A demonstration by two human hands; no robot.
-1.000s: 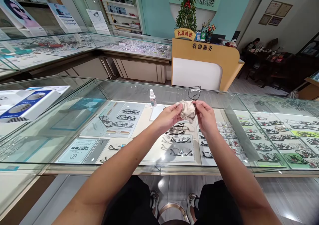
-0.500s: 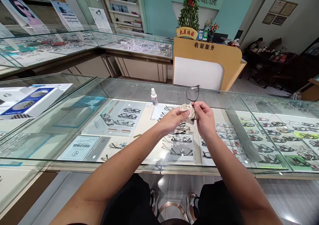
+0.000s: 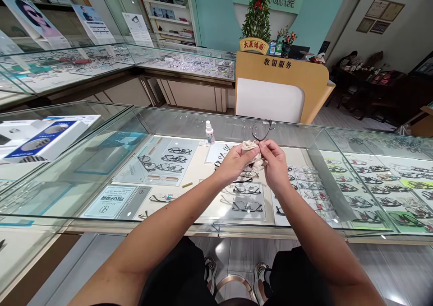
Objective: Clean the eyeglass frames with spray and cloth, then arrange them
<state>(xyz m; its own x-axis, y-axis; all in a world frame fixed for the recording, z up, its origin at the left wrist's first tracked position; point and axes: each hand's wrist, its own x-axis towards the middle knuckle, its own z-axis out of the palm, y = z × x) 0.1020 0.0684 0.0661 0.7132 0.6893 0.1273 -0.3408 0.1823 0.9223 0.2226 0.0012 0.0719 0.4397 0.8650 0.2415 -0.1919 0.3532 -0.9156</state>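
Note:
Above the glass counter, my left hand point(image 3: 239, 160) is closed on a crumpled beige cloth point(image 3: 251, 149). Right beside it, my right hand point(image 3: 273, 161) pinches a pair of dark-framed glasses point(image 3: 262, 130) near the middle of the frame. One lens stands up past my fingertips; the other side is hidden by the cloth and fingers. A small white spray bottle point(image 3: 209, 132) stands upright on the glass, left of and beyond my hands.
Under the glass top point(image 3: 189, 229) lie rows of glasses point(image 3: 247, 206). White and blue boxes point(image 3: 43, 140) rest on the counter at the left. Across the aisle stands a wooden cashier desk point(image 3: 284, 71) with a plant. A person sits at the far right.
The glasses have tilted and dropped slightly, with the free lens turned a little to the left. Both hands stay close together, the cloth bunched differently between them.

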